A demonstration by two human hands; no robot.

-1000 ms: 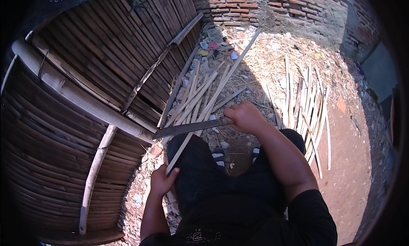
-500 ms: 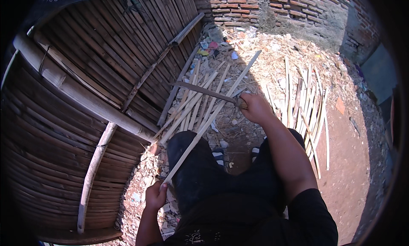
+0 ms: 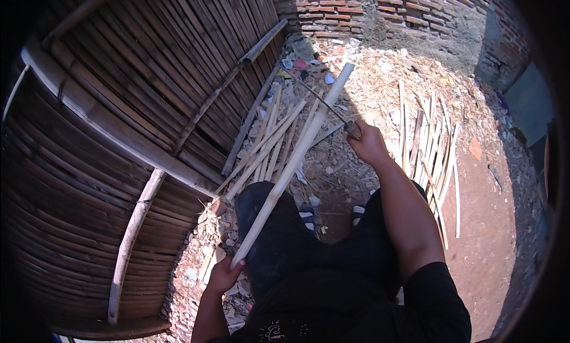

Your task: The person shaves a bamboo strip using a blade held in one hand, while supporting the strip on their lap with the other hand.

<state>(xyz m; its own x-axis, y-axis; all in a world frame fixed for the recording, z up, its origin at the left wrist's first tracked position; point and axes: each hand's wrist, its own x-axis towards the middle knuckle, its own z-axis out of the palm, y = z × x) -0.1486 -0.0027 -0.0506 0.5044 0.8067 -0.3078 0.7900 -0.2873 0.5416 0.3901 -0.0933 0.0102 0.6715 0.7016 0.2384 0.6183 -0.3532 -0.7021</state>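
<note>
My left hand [image 3: 224, 274] is closed round the near end of a long pale bamboo strip [image 3: 276, 191]. The strip slants up and away across my left thigh, its broad face showing. In my right hand [image 3: 367, 143] is the handle of a machete [image 3: 325, 104]. Its thin dark blade crosses the strip near the far end, seen nearly edge-on; whether it touches the strip I cannot tell. Below and left of the strip lies a pile of split bamboo strips [image 3: 270, 138] on the ground.
A second bundle of strips [image 3: 436, 156] lies to the right. A bamboo-slat wall [image 3: 148, 82] with a thick pole [image 3: 113, 129] stands close on the left. At the back is a brick wall [image 3: 332, 10]. Shavings and litter [image 3: 380, 76] cover the ground before it.
The bamboo strip has turned from its narrow edge to its broad face. The machete has swung so its tip points farther away, and my right hand has shifted slightly right and away.
</note>
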